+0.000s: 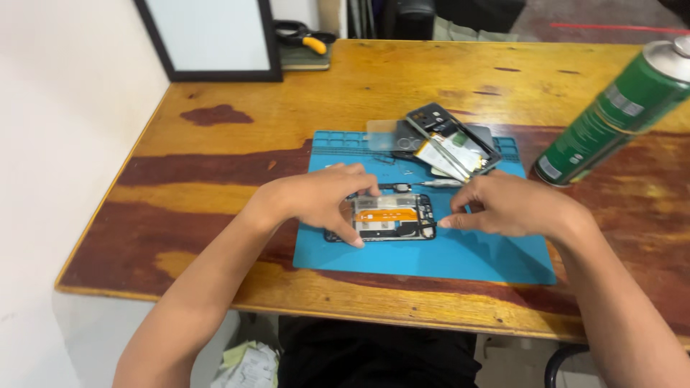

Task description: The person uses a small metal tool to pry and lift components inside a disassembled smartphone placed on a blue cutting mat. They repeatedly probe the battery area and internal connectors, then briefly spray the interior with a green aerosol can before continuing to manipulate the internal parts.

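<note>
Working on an opened phone (392, 217) lying flat in the middle of the blue mat (460, 259), back cover off, orange flex strip showing across its insides. Our left hand (320, 197) sits on its left end at about 9 o'clock, fingers spread wide over the frame and touching it, thumb down at the lower edge, so it looks like we're just steadying it. Our right hand (507, 208) is at 3 o'clock, fingers pinched narrow right at the phone's right edge; whether there's a tiny part or tool between them, we can't tell.

Our guess is we're mid-teardown, at the stage of loosening something at that right end. The next move probably calls for a gentle, steady pull while the left hand keeps the frame from sliding, since that flex looks easy to tear.

Counting what's out:
- one opened phone under our hands
- one more stripped phone shell (453, 140) at 12 o'clock on the mat, leaning on other parts
- one clear panel (381, 133) beside it
- one small driver or pen-like tool (440, 184) just above the phone
- one green spray can (618, 108) at 2 o'clock on the worktop (215, 179), tilted
- one black-framed board (208, 36) at 11 o'clock
</note>
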